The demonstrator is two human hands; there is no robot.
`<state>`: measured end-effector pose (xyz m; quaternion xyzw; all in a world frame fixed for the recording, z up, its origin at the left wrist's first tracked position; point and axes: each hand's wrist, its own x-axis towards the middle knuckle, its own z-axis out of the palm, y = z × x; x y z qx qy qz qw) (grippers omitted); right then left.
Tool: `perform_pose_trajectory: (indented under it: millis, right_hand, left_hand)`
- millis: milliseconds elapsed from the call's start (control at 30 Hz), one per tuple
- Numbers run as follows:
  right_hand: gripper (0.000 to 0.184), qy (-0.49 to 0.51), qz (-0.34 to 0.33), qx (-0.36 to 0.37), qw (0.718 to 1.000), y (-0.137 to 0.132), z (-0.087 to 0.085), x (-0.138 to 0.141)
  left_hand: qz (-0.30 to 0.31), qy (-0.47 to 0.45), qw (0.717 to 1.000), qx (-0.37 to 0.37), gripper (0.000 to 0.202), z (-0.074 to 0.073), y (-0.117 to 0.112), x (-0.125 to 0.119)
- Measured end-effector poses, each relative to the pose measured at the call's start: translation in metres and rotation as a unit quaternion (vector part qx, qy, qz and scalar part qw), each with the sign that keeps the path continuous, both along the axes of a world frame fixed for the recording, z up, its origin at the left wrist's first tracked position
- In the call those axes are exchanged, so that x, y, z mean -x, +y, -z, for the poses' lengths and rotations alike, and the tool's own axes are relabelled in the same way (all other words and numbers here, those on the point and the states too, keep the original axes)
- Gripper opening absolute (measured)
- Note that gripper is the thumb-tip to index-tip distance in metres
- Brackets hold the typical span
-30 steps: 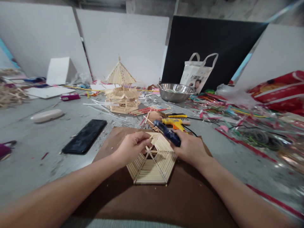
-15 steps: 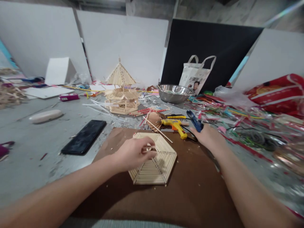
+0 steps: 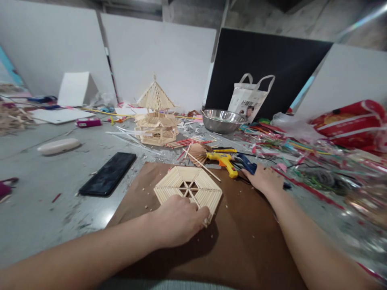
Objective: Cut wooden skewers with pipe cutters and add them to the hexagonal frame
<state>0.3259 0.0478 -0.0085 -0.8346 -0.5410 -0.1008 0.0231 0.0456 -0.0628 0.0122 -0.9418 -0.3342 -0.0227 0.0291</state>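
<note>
Stick panel (image 3: 193, 175): it is at the middle of the brown sheet (image 3: 242, 229), with open centre crossed by sticks.
Left hand (image 3: 181, 219): the grip bends over the near edge and seems to pinch the panel there.
Right hand (image 3: 266, 180): it touches the blue tool (image 3: 249, 165); I cannot tell if this grip is closed.
Step in hand: probably handling the panel, with the tool kept aside.
Next move: calls for gentle hold on the thin edge.
Yellow glue gun (image 3: 223, 158): just beside the tool.
Stick pavilion (image 3: 155, 121): farther, on the surface (image 3: 66, 173).
</note>
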Motion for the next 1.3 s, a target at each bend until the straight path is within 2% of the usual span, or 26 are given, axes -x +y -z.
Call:
perform_pose_trajectory:
  millis: [167,333,433,600,667,767,867,933,1033,1167,1300]
  right_hand:
    - [0.072,0.004,0.001,0.024,1.0,-0.001,0.001,0.0]
    - [0.071,0.002,-0.002,0.022,1.0,0.002,0.004,-0.003]
    - [0.069,0.003,-0.003,0.023,1.0,0.002,0.005,-0.003]
    - [0.058,-0.031,-0.046,-0.027,0.998,-0.006,-0.002,0.007]
    - [0.051,-0.054,-0.085,-0.077,0.992,-0.011,-0.009,0.014]
    - [0.039,-0.053,-0.202,-0.136,0.968,-0.019,-0.021,0.029]
    - [0.035,0.004,-0.302,-0.105,0.947,-0.025,-0.03,0.048]
    - [0.033,0.037,-0.318,-0.036,0.947,-0.027,-0.032,0.06]
    - [0.028,0.05,-0.331,0.047,0.941,-0.024,-0.034,0.073]
    - [0.026,0.045,-0.349,0.069,0.933,-0.013,-0.037,0.089]
    - [0.03,0.044,-0.322,0.068,0.943,0.001,-0.033,0.109]
  left_hand:
    - [-0.069,0.028,0.997,-0.001,0.028,0.0,0.009,0.009]
    - [-0.121,0.037,0.992,0.002,0.019,-0.003,0.022,0.02]
    - [-0.155,0.037,0.987,-0.001,0.022,-0.003,0.031,0.027]
    - [-0.19,0.023,0.981,-0.017,0.023,-0.003,0.038,0.033]
    - [-0.179,-0.003,0.984,-0.004,0.024,-0.005,0.035,0.03]
    - [-0.13,-0.054,0.989,0.032,0.031,-0.008,0.025,0.019]
    - [-0.067,-0.078,0.993,0.051,0.03,-0.004,0.016,0.009]
    - [-0.029,-0.066,0.996,0.049,0.027,0.002,0.012,0.004]
    - [-0.027,-0.05,0.998,0.033,0.025,0.012,0.009,0.001]
    - [-0.017,-0.052,0.998,0.024,0.025,0.017,0.006,0.002]
    - [-0.013,-0.064,0.997,0.032,0.027,0.017,0.002,0.004]
